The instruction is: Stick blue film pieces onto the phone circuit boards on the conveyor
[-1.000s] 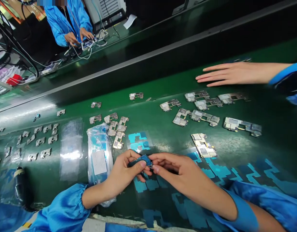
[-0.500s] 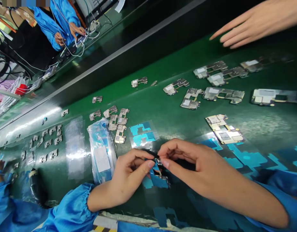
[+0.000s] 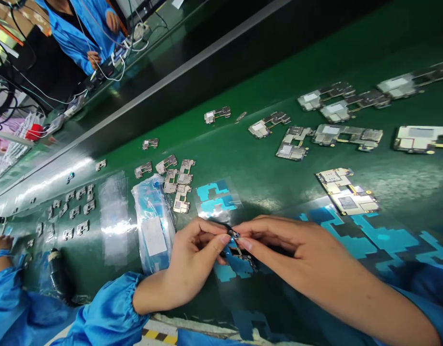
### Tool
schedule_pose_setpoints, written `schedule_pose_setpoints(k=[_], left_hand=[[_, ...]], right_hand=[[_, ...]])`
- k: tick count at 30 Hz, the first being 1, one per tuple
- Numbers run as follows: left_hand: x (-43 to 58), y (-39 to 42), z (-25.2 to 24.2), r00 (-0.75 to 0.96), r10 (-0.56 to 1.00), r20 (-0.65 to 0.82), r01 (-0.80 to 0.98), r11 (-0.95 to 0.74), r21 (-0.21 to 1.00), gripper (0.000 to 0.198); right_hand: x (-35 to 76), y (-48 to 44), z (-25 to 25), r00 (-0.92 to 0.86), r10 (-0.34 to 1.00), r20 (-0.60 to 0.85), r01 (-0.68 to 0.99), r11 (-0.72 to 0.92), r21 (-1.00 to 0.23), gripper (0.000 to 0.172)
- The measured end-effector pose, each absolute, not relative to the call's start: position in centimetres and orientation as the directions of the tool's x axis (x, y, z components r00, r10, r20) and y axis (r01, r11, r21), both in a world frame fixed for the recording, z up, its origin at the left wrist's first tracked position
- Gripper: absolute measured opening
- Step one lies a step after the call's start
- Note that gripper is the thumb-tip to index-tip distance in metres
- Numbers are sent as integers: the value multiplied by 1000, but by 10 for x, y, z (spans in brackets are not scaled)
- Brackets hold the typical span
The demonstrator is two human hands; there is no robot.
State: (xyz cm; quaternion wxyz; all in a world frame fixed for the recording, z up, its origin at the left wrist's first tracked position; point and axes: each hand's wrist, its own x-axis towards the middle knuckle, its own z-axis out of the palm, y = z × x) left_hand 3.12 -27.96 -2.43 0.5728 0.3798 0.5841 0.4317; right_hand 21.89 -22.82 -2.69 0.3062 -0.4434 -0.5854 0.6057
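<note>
A circuit board [image 3: 248,262] is held at its upper end between the two hands, just above the surface [image 3: 239,173], with its lower end tilted down and toward the right. By the left hand [image 3: 196,262], thumb and forefinger are closed on the upper end, the other fingers being curled beneath. By the right hand [image 3: 289,240], the same end is pinched from the other side, with thumb and forefinger almost together. Blue film is seen just behind the board; whether it is attached cannot be told.

One board is held. Beyond the right hand, eight loose boards [image 3: 347,204] are counted, one cut off by the frame edge. A single board [image 3: 217,115] is seen farther back, and five clustered boards [image 3: 182,199] are laid near the labelled plastic bag [image 3: 153,235], with two more set apart behind them. The small boards at far left are too small to be counted surely. Two blue pieces are borne by the clear sheet [image 3: 216,197] beyond the hands.

A second ago the held board was shown with its blue face up across the left fingers; now it is hung edge-on below the fingertips. The co-worker's hand seen at upper right in both earlier frames is no longer in view.
</note>
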Motion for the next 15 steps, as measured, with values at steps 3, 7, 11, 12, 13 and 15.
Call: schedule_pose_setpoints(k=[3,7,11,12,13,15], left_hand=[[31,-279,-23,-80,932,-355,16,357,934,26],[33,-277,-21,-109,924,-367,94,378,921,33],[35,-275,-22,-115,924,-364,167,380,910,35],[34,-274,-23,-108,921,-374,157,388,908,36],[33,-273,-23,-98,919,-383,134,393,910,37],[31,-272,-21,-72,914,-400,80,405,911,43]], right_hand=[[219,-230,-29,-419,893,-164,143,-113,-983,14],[219,-230,-32,-428,891,-152,124,-109,-986,15],[218,-228,-37,-445,882,-153,128,-106,-986,15],[217,-228,-39,-453,876,-166,130,-119,-984,14],[217,-228,-40,-460,869,-180,127,-136,-983,14],[215,-229,-39,-478,857,-191,103,-162,-981,16]])
